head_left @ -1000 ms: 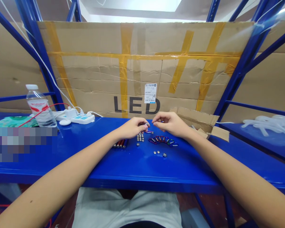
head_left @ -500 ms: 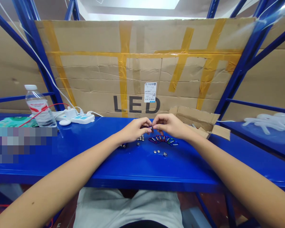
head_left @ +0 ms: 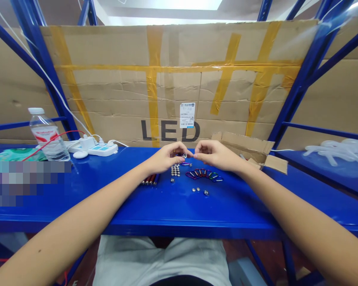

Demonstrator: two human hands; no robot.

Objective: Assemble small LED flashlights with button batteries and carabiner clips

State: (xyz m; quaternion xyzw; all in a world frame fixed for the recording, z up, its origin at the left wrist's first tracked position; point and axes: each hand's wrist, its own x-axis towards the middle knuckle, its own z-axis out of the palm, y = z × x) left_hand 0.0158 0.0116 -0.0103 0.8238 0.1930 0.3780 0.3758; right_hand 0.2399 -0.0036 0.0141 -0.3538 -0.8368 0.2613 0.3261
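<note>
My left hand (head_left: 166, 157) and my right hand (head_left: 215, 155) hover close together above the blue shelf top (head_left: 137, 198), fingers pinched. The left fingertips pinch a tiny silvery part (head_left: 184, 155). What the right fingers hold is too small to make out. Just under the hands lies a purple clip (head_left: 185, 163). A row of coloured carabiner clips (head_left: 205, 174) lies below my right hand. A cluster of small silver button cells (head_left: 175, 171) sits below my left hand, with three more (head_left: 199, 191) nearer me. Several dark red tubes (head_left: 150, 180) lie beside my left wrist.
A taped cardboard sheet marked LED (head_left: 170, 83) walls the back. A small open cardboard box (head_left: 250, 149) stands right of my hands. At left are a water bottle (head_left: 46, 135), a white power strip (head_left: 100, 149) and a green packet (head_left: 16, 154). Clear plastic pieces (head_left: 337, 151) lie far right.
Half a second ago my fingertips touched over the clips; they have since drawn slightly apart, and the dark tubes by my left wrist show again.
</note>
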